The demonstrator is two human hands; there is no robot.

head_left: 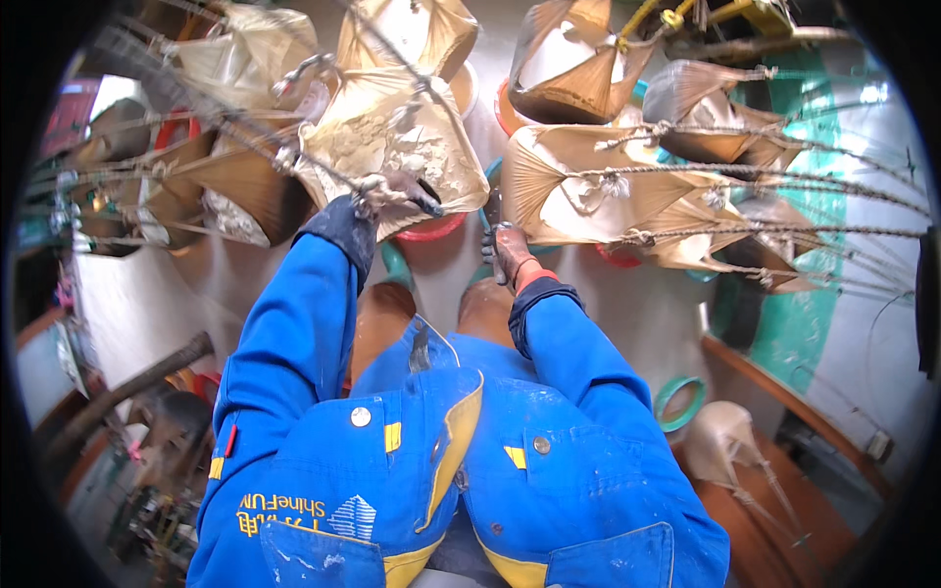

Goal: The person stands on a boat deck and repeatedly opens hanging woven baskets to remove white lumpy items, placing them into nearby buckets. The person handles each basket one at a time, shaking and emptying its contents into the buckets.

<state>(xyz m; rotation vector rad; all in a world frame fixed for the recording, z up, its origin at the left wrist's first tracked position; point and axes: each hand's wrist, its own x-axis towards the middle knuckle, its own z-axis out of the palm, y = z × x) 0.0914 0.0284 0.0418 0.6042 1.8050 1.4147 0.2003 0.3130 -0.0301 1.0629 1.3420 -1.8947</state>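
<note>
A tan straining cloth (pixel 392 147) holding lumpy, pale paste hangs by its corners from ropes in front of me, slightly left of the middle. My left hand (pixel 404 192) is closed at its near corner, beside the knotted rope. The rim of a red basin (pixel 431 230) shows beneath that cloth. My right hand (pixel 507 253) is lower and to the right, its fingers curled beside a blue-green edge (pixel 487 181) between two cloths; what they grip is hidden. Another tan cloth (pixel 529 186) with white contents hangs just beyond my right hand.
Several more hanging cloths (pixel 578 64) fill the far side, with twisted ropes (pixel 784 181) stretching to both sides. A wooden pole (pixel 127 392) slants at the lower left. On the right stand a green-rimmed container (pixel 679 404), another tan cloth (pixel 720 441) and a reddish-brown surface (pixel 784 510).
</note>
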